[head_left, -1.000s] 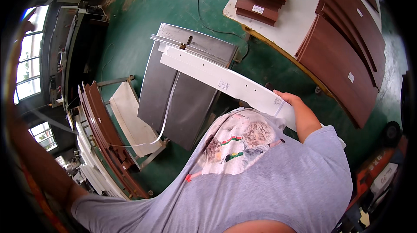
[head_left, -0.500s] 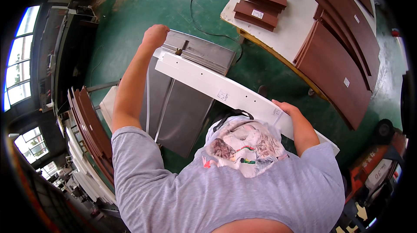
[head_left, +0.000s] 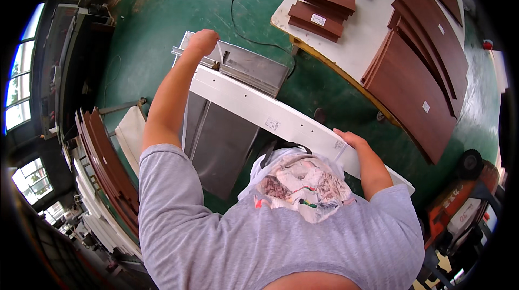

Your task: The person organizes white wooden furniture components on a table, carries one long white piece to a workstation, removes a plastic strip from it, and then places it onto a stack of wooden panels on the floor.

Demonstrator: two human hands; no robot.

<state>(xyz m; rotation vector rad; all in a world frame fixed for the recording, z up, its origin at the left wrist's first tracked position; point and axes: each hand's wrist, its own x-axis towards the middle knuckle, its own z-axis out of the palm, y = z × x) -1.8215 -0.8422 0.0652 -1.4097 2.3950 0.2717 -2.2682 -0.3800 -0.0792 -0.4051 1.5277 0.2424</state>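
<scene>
A long white board (head_left: 254,100) with small drilled holes and paper labels lies slantwise in front of me, its left end on a grey metal machine (head_left: 219,152). My left hand (head_left: 204,41) is closed above the board's left end, and a thin white strip (head_left: 220,54) curves down from it. Below that hand, a small dark bracket (head_left: 216,65) sits at the board's far edge. My right hand (head_left: 351,140) grips the far edge of the board towards its right end; the thumb is hidden.
At the right, a pale table (head_left: 354,57) carries several reddish-brown panels (head_left: 413,90). More brown boards (head_left: 108,160) lean at the left, near a white panel (head_left: 130,130). A cable (head_left: 233,14) trails over the green floor. An orange wheeled machine (head_left: 459,192) stands at lower right.
My left hand has moved slightly right and inward over the board's end, with the white strip now bending from it. My right hand keeps its place on the board. The view has shifted slightly.
</scene>
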